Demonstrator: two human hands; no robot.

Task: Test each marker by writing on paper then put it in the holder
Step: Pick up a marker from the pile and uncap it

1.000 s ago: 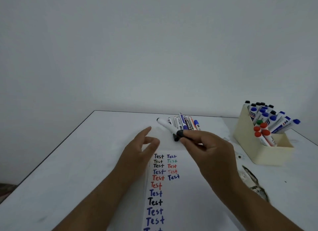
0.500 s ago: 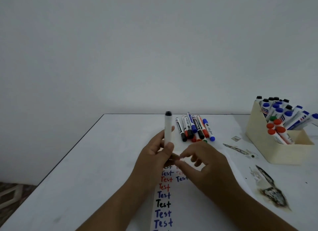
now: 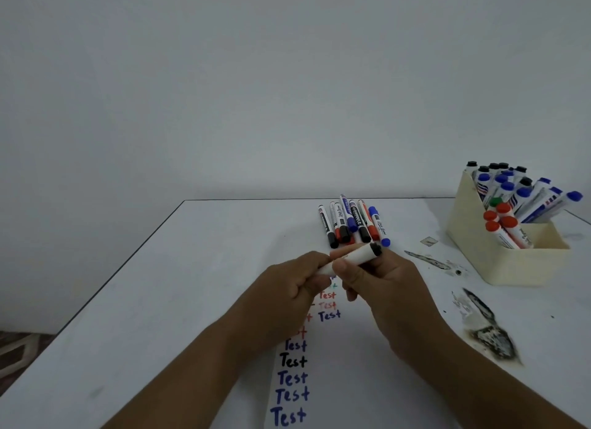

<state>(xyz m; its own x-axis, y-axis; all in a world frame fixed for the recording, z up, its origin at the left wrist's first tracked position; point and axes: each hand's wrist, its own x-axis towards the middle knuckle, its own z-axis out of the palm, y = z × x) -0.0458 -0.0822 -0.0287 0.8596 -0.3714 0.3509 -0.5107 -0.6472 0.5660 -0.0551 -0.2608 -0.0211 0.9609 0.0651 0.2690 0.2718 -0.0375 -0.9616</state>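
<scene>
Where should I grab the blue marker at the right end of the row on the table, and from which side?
Grip the blue marker at mid-barrel, coming from above and from its right. It lies flat at the right end of the loose markers, so that side looks free, while its left side lies close to a red-capped neighbour.

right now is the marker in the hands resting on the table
No, both the left hand and the right hand hold the marker up off the paper.
</scene>
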